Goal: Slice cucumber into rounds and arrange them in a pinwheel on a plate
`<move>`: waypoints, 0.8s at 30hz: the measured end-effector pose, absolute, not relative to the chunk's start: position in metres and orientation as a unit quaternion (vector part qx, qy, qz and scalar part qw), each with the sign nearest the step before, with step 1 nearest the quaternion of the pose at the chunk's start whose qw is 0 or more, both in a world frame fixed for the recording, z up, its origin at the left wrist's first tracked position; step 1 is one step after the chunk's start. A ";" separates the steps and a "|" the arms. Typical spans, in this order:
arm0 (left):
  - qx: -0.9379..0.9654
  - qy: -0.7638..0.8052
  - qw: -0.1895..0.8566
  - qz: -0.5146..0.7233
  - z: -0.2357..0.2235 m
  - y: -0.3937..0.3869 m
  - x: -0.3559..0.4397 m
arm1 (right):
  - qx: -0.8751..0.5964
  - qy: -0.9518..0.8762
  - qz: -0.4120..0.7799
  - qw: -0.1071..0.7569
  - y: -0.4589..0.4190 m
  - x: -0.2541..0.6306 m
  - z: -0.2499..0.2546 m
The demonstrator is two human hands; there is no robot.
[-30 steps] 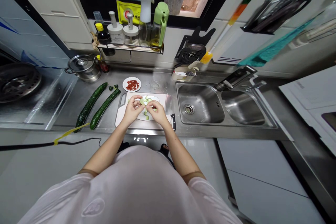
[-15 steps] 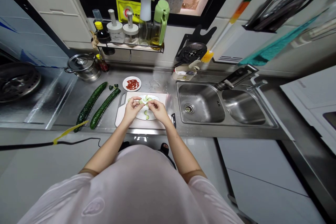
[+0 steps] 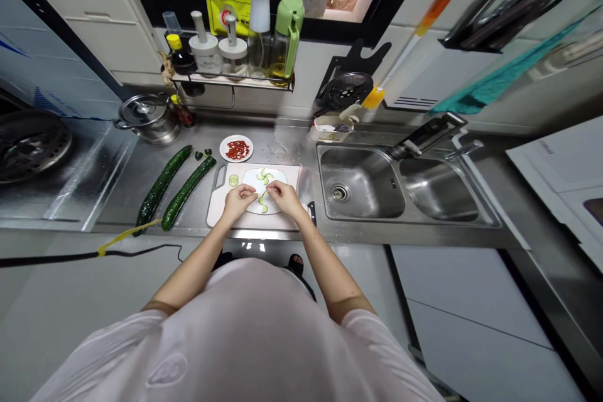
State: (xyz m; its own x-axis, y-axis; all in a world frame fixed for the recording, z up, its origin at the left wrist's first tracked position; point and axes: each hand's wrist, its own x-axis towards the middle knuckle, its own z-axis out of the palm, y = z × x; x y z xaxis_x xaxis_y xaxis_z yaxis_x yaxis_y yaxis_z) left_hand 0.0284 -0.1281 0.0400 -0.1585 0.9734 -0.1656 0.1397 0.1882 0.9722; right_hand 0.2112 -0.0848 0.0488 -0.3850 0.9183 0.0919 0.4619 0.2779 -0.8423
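Note:
A white plate [image 3: 249, 177] lies on the pale cutting board [image 3: 220, 216], with several curved green-edged cucumber slices [image 3: 264, 176] arranged on it. Over the plate's left side my left hand [image 3: 239, 200] is closed, thumb and fingertips pinched beside a cucumber slice [image 3: 262, 200]. My right hand [image 3: 284, 197] pinches over the right side, a short gap from the left. Whatever is between its fingertips is too small to make out. A few round cucumber slices [image 3: 233, 180] rest on the board, left of the plate. From under my right wrist, a black knife handle [image 3: 311, 212] shows.
Two whole cucumbers [image 3: 166, 183] [image 3: 189, 192] lie to the left, cut ends [image 3: 203, 154] behind them. A small dish [image 3: 236, 159] holds chopped red pieces. A lidded pot [image 3: 149, 118] stands farther back; the double sink [image 3: 360, 183] is right. A bottle rack [image 3: 230, 80] hangs ahead.
My hands have moved slightly apart and my left hand lower, uncovering the round slices on the board. The slice earlier visible between my fingers no longer shows clearly there. The view has tilted slightly.

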 end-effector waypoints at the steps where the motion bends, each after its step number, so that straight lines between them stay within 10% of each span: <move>1: 0.459 0.628 0.455 0.434 0.035 -0.128 0.027 | -0.471 -0.746 0.372 0.289 -0.085 0.210 0.046; 24: 0.622 0.733 0.246 0.123 0.015 -0.130 0.041 | -0.534 -0.811 0.235 0.036 -0.095 0.197 0.006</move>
State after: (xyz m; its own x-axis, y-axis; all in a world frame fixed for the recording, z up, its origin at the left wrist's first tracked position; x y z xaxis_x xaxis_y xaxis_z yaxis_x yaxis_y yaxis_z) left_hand 0.0414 -0.1297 0.0146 -0.1046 0.9725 -0.2079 0.8515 0.1956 0.4865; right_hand 0.1974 -0.0945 0.0062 -0.4261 0.8840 -0.1925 0.8502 0.3186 -0.4191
